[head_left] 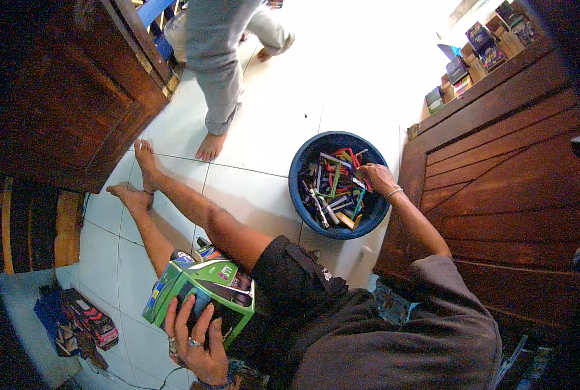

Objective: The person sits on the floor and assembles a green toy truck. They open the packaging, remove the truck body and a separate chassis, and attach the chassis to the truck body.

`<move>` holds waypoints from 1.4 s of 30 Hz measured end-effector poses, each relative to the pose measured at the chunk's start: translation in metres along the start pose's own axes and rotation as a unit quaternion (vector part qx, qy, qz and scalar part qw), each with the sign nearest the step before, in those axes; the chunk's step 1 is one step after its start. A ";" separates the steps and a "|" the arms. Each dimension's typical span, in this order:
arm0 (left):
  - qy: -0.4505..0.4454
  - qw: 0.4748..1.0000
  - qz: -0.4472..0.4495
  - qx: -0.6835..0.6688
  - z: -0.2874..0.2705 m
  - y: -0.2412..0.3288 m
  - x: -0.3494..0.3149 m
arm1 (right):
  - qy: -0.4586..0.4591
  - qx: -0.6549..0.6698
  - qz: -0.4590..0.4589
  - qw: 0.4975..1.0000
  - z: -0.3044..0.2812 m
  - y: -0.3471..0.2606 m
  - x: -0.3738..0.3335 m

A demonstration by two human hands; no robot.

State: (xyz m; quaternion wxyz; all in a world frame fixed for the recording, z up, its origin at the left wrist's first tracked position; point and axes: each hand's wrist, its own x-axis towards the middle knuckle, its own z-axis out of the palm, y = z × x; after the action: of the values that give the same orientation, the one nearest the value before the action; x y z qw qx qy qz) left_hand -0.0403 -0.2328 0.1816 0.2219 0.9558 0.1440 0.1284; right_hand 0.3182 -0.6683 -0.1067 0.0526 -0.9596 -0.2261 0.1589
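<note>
My left hand (pixel 199 341), with rings on its fingers, grips the side of a green printed box (pixel 222 305) beside my bent legs. Several smaller coloured items (pixel 199 250) show at the box's far end. On the right, my right hand (pixel 376 179) reaches into a round dark blue basin (pixel 298 211) with its fingers curled down. Many slim, long pieces (pixel 332 185) in red, green, white, yellow and blue lie jumbled in the basin; their exact kind is unclear. A dark piece with white marks lies at my right fingertips, which partly hide what they hold.
Another person in grey trousers (pixel 215 65) walks barefoot on the white tiles beyond my feet. Brown wooden doors stand at left (pixel 75 97) and right (pixel 498 188). Stacked small boxes (pixel 482 49) line the far right. Dark and red packs (pixel 88 318) lie at the lower left.
</note>
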 end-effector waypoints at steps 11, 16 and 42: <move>-0.037 0.999 -0.005 -0.019 -0.009 -0.005 0.000 | -0.053 -0.138 -0.016 0.989 -0.003 -0.003 0.042; -0.038 0.999 0.005 -0.014 -0.012 -0.006 0.005 | -0.181 0.158 -0.075 0.968 -0.075 0.010 0.046; -0.025 0.999 0.011 -0.019 -0.014 -0.004 0.015 | -0.033 0.823 0.167 0.542 -0.082 -0.005 -0.046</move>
State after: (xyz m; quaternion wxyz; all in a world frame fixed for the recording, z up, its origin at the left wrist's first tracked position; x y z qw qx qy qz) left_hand -0.0320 -0.2189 0.1943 0.2422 0.9558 0.1258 0.1094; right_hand 0.3039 -0.6866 -0.0156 0.7843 -0.5095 0.1663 0.3125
